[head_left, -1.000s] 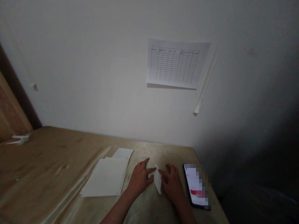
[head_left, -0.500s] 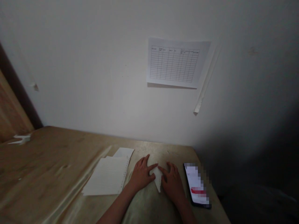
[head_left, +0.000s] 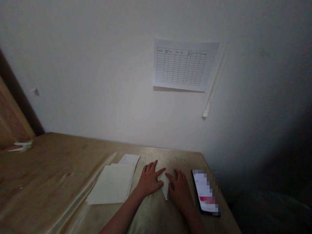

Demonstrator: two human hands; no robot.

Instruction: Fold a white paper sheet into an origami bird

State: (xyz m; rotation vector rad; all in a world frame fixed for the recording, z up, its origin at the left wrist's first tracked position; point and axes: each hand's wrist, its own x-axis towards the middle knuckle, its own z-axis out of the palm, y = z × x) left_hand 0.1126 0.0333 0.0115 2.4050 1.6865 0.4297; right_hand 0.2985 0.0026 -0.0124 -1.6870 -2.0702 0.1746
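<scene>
A small folded piece of white paper (head_left: 165,187), kite-shaped with its narrow end toward me, lies flat on the table between my hands. My left hand (head_left: 149,180) rests at its left side, fingers spread, with the thumb and index finger at the paper's edge. On the opposite side my right hand (head_left: 180,187) lies with its index finger stretched toward the paper's far tip. Its thumb is by the right edge, and the palm hides part of that side. Neither hand grips the paper.
Loose sheets with torn perforated edges (head_left: 110,183) lie left of my hands. A phone (head_left: 206,193) with a lit screen is at the right table edge. White scraps (head_left: 23,146) sit far left. A printed table sheet (head_left: 181,65) hangs on the wall behind.
My left index finger has lifted slightly away from the paper's far tip, and the left hand has shifted a little. My right hand and the paper are nearly unchanged.
</scene>
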